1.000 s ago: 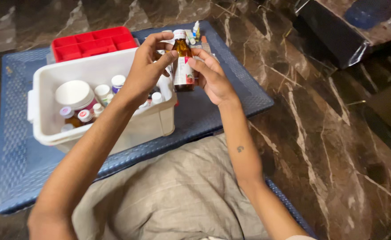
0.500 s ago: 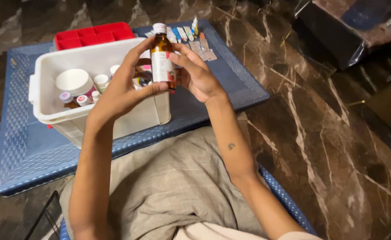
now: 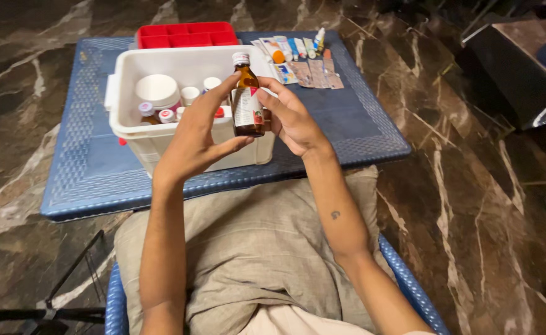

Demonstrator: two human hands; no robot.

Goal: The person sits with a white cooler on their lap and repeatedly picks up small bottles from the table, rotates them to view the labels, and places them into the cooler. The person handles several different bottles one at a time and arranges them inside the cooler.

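Observation:
An amber glass medicine bottle (image 3: 247,96) with a white cap and a white-and-red label is held upright between both hands. My left hand (image 3: 195,139) cups it from the left, thumb under its base. My right hand (image 3: 291,118) grips it from the right with the fingers on the label. Right behind the bottle stands a white plastic box (image 3: 161,133) holding several small bottles and a round white jar (image 3: 157,90).
A red compartment tray (image 3: 186,35) lies behind the box on a blue woven mat (image 3: 80,161). Tubes and blister strips (image 3: 304,62) lie at the mat's back right. A dark box (image 3: 521,68) stands at the right on the marble floor. My lap is in grey cloth.
The bottle and both hands have come lower and nearer to me, in front of the box. The view has shifted, so the box and mat sit further right.

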